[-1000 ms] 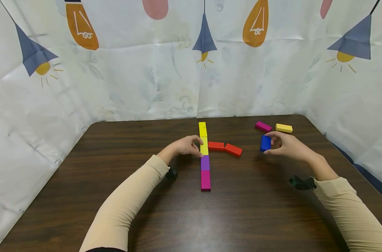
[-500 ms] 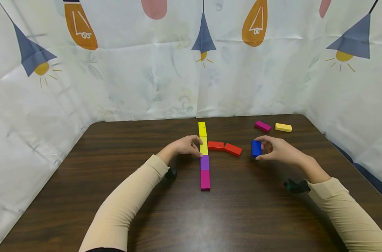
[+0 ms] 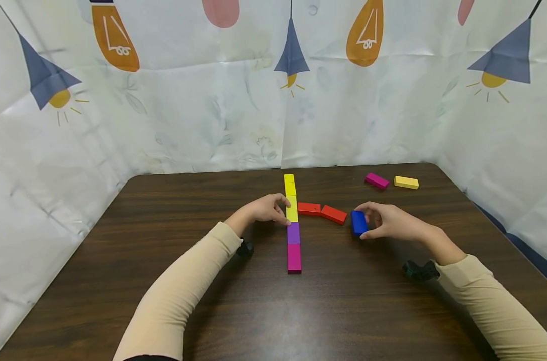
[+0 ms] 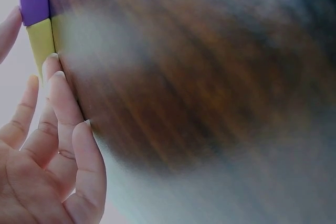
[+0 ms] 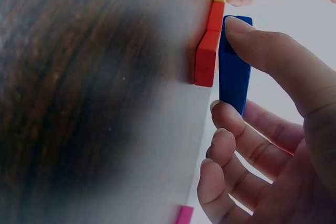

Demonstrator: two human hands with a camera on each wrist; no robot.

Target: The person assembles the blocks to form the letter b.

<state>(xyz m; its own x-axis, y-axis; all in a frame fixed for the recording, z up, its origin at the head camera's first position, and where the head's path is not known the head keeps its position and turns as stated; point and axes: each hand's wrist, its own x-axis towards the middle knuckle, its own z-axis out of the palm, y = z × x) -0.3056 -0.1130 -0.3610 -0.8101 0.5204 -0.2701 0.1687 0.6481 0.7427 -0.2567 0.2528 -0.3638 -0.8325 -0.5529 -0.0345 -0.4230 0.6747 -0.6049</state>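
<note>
Between thumb and fingers, my right hand [image 3: 395,223] pinches a blue block [image 3: 359,222], just right of the outer red block [image 3: 334,214]. The right wrist view shows that blue block [image 5: 234,69] with the thumb on one end and fingertips at the other. My left hand [image 3: 267,208] rests its fingertips against the left side of a row of blocks, at the nearer yellow block [image 3: 292,209] and the purple block [image 3: 293,233]. A magenta block [image 3: 294,258] ends the row at the front; another yellow block [image 3: 290,185] ends it at the back. An inner red block [image 3: 309,208] adjoins the row's right side.
A loose magenta block [image 3: 377,181] and a pale yellow block [image 3: 406,182] lie near the back right of the dark wooden table [image 3: 237,306]. A patterned white curtain [image 3: 187,110] surrounds the table behind and at both sides. Each wrist carries a dark strap.
My right hand has carried the blue block left and toward me, up to the outer red block. My left hand and the row have stayed in place.
</note>
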